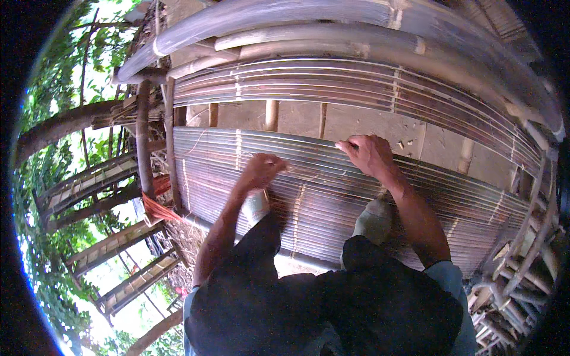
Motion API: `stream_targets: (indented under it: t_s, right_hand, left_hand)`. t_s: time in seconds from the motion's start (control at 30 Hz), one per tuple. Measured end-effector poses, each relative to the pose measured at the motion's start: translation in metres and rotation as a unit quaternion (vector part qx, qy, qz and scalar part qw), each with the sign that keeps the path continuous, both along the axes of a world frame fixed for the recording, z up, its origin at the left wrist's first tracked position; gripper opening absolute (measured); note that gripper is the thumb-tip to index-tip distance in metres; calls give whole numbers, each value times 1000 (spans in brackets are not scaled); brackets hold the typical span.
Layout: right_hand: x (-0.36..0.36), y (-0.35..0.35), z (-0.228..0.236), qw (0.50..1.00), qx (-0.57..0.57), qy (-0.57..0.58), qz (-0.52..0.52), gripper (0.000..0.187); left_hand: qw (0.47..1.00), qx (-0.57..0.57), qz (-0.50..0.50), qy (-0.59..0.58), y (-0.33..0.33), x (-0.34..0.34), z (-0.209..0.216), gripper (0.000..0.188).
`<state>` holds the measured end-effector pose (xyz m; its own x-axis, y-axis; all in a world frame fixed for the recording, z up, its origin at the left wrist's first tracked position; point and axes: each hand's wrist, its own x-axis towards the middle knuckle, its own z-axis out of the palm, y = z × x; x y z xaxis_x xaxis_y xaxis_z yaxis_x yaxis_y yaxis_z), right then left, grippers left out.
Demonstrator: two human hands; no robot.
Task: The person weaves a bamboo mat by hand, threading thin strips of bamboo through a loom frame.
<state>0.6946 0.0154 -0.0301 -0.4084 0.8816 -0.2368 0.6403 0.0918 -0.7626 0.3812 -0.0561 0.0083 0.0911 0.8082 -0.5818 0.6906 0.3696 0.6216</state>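
Observation:
A platform of dark, narrow bamboo slats lies beneath me, with thin pale ties running across it. My left hand is just above the slats, fingers curled together in a pinch. Anything between those fingertips is too small or blurred to name. Farther right, my right hand is closed over the far edge of this slatted section, its thumb and forefinger toward the left. What it may grip is hidden by the fingers. Both my feet rest on the slats, wearing pale footwear.
Beyond the slats is a gap over bare ground, crossed by short bamboo bars. More slats and thick bamboo poles lie past it. A wooden post and orange-red cloth stand left; stacked poles lie right.

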Motion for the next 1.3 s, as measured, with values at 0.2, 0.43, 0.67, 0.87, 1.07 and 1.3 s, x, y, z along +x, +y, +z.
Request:
stream_targets:
  t_s: [0.2, 0.43, 0.67, 0.87, 1.07, 1.3]
  right_hand:
    - [14, 6, 1, 999, -3, -14, 39, 42]
    - [8, 5, -2, 996, -50, -36, 61, 47]
    - [13, 20, -1, 991, -108, -42, 69, 46]
    - [-1, 28, -49, 994, -95, 57, 19, 43]
    - [-36, 43, -26, 991, -128, -37, 30, 39]
    - [-37, 46, -39, 992, -115, -33, 28, 21]
  left_hand:
    - [987, -145, 9, -69, 9, -23, 72, 32]
    - [991, -2, 121, -52, 5, -90, 97, 30]
    - [933, 199, 298, -31, 15, -205, 176, 16]
    - [904, 204, 316, -202, 69, -173, 127, 24]
    - [965, 246, 48, 80, 99, 3, -45, 16]
    - [982, 176, -17, 68, 105, 91, -73, 23]
